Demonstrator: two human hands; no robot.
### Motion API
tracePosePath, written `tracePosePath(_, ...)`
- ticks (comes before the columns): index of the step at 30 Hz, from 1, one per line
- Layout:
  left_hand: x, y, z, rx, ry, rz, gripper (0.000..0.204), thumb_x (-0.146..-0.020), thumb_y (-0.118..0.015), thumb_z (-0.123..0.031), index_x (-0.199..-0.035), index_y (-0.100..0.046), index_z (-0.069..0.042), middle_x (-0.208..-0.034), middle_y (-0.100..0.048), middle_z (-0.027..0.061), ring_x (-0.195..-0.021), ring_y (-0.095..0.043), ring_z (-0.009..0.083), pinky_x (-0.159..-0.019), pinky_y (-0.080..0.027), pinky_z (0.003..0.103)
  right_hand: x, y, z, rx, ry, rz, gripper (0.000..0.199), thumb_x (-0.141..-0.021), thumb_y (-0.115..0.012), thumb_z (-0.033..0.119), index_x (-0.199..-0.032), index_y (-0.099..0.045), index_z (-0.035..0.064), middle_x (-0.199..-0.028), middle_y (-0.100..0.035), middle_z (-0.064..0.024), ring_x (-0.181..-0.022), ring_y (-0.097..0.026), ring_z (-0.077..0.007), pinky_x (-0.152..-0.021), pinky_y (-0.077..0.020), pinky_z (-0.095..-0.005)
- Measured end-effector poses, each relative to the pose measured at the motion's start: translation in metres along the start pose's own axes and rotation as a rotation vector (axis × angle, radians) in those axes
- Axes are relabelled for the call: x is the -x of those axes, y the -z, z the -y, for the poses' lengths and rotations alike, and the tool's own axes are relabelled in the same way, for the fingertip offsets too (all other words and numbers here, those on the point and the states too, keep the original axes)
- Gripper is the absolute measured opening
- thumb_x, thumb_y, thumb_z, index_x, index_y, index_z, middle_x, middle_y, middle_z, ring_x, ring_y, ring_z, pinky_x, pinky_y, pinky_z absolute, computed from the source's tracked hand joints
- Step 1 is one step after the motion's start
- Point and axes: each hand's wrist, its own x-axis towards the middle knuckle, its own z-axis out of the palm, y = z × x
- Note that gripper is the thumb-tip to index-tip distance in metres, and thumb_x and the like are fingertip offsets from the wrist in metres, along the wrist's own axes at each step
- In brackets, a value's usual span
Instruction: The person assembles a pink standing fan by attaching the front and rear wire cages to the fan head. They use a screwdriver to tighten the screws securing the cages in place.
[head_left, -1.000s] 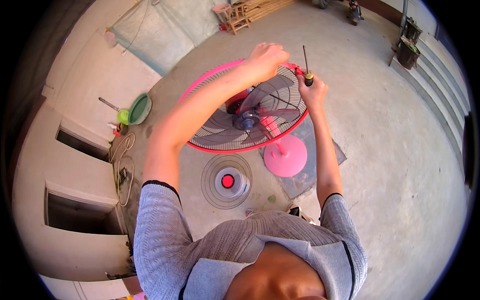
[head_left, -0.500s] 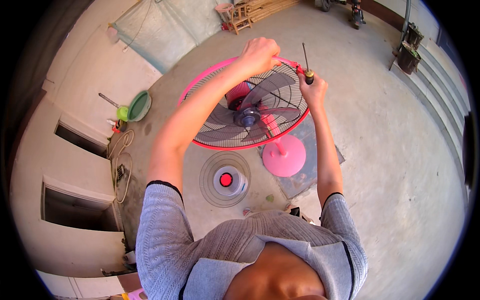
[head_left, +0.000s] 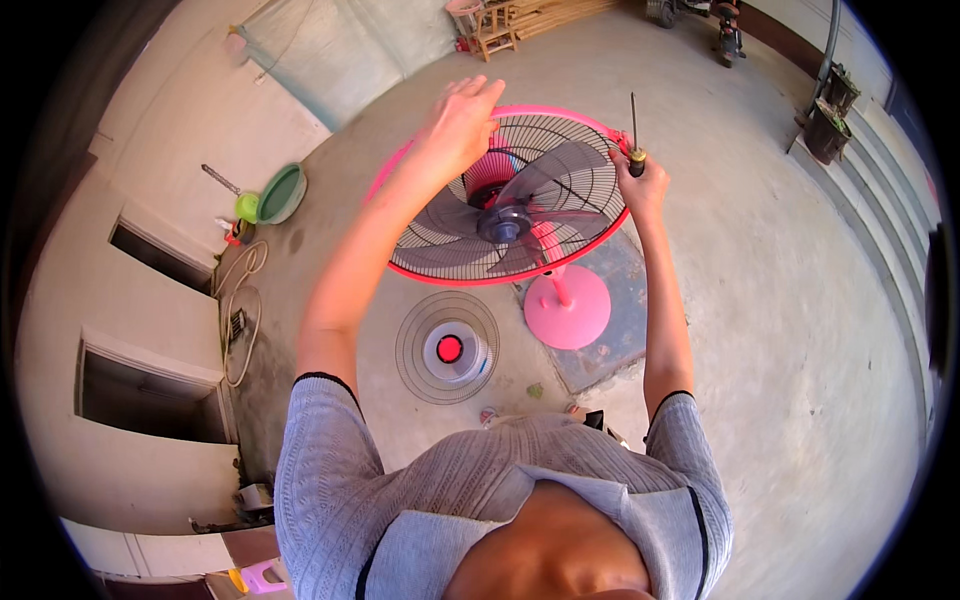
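Observation:
A floor fan with a pink rim ring (head_left: 520, 281), a black wire rear guard and dark translucent blades (head_left: 560, 165) stands in front of me on its pink round base (head_left: 567, 307). My left hand (head_left: 462, 122) is at the upper left of the rim, fingers stretched out and slightly apart; where they touch the ring is partly hidden. My right hand (head_left: 645, 188) is closed on a screwdriver (head_left: 636, 160), its shaft pointing up. The right fingertips are beside the red clasp (head_left: 622, 139) on the rim's right side.
A wire fan grille (head_left: 416, 385) lies on the floor around a white container (head_left: 470, 362) with a red disc. A green basin (head_left: 282, 194) and a hose (head_left: 232, 300) are along the left wall. Steps (head_left: 880, 230) and potted plants (head_left: 828, 132) stand at the right.
My left hand has moved left along the rim, and its fingers have loosened and stretched out. My right hand, with the screwdriver, has shifted slightly right along with the fan in view.

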Motion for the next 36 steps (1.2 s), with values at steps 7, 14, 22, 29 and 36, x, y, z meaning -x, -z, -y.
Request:
tracePosePath(7,0.042,0.021,0.009,0.065,0.215,0.012,0.037,-0.081,-0.052,0.003,-0.116,-0.059,-0.002,-0.103,-0.062,0.0234,-0.092,-0.061,0.0400,-0.081,-0.050,0.046,0.002,-0.008,0.015,-0.119,0.230,-0.070,0.040,-0.079,-0.072,0.009,-0.118,-0.063,0.0109,-0.108,-0.067,-0.0135,-0.097,-0.067,-0.0228,-0.081,-0.0516,-0.0315)
tracePosePath(14,0.037,0.017,0.016,0.129,0.281,0.174,0.034,-0.083,-0.050,0.003,-0.116,-0.059,-0.002,-0.099,-0.062,0.0243,-0.092,-0.059,0.0421,-0.079,-0.049,0.046,0.002,0.001,0.022,-0.005,0.112,0.067,0.028,-0.083,-0.067,0.010,-0.111,-0.067,0.0122,-0.090,-0.070,-0.0118,-0.081,-0.068,-0.0166,-0.072,-0.0511,-0.0286)
tracePosePath(22,0.076,0.048,0.028,0.144,0.285,-0.017,0.060,-0.084,-0.063,-0.014,-0.139,-0.040,-0.012,-0.135,-0.047,0.0192,-0.123,-0.045,0.0391,-0.101,-0.040,0.042,0.003,0.005,0.021,0.004,0.165,0.009,0.034,-0.086,-0.067,0.018,-0.119,-0.063,0.0126,-0.095,-0.070,-0.0108,-0.085,-0.068,-0.0164,-0.076,-0.0505,-0.0297)
tracePosePath(29,0.124,0.055,0.030,0.274,0.652,0.167,0.056,-0.088,-0.059,-0.017,-0.139,-0.039,-0.010,-0.132,-0.051,0.0186,-0.117,-0.051,0.0380,-0.093,-0.043,0.044,0.002,0.001,-0.001,0.130,0.119,-0.007,0.027,-0.083,-0.069,0.028,-0.095,-0.069,0.0042,-0.077,-0.068,-0.0165,-0.074,-0.068,-0.0235,-0.067,-0.0506,-0.0339)
tracePosePath(36,0.128,0.045,0.031,0.205,0.635,-0.040,0.064,-0.087,-0.058,-0.019,-0.144,-0.030,-0.012,-0.119,-0.057,0.0212,-0.110,-0.056,0.0287,-0.091,-0.044,0.036,0.007,0.002,0.002,0.187,0.128,0.002,0.031,-0.082,-0.069,0.026,-0.108,-0.068,0.0098,-0.083,-0.070,-0.0123,-0.077,-0.068,-0.0162,-0.071,-0.0506,-0.0295)
